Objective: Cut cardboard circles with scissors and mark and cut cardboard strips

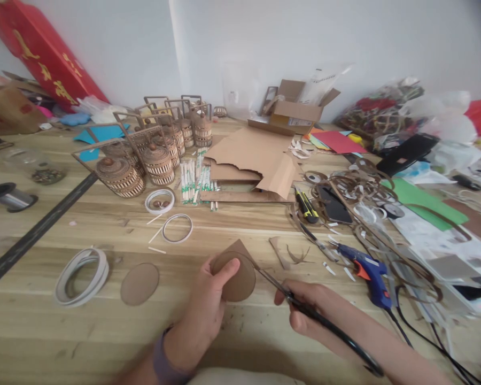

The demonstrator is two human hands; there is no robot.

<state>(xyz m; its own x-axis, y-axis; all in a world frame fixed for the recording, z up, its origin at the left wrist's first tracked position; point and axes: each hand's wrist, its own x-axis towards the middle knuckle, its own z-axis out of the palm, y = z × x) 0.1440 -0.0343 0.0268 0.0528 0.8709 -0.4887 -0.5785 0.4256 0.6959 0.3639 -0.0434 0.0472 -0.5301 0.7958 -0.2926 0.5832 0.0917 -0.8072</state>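
The left hand (206,297) clamps the cardboard disc (240,283) while the right hand (318,299) grips scissors (333,326), whose blades (270,278), if angled inward, could nick it.

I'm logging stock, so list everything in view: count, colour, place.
Baskets: several, brown, left
Package: one, red, back left
Spool: one, black, far left
Jar: one, clear, left
Rings: several, white, left
Packets: several, white, centre
Cardboard: count unclear, brown, centre
Carton: one, brown, back
Paper: several, mixed, left and right
Bags: several, mostly white, back
Strips: many, brown, right
Cutter: one, yellow and black, right
Phone: one, black, right
Glue gun: one, blue, right
Table: one, pale, beneath
Discs: two, brown, one left, one held
Card: one, brown, behind disc
Scissors: one, dark, front
Left hand: one, purple wristband, holding disc
Right hand: one, bare, holding scissors
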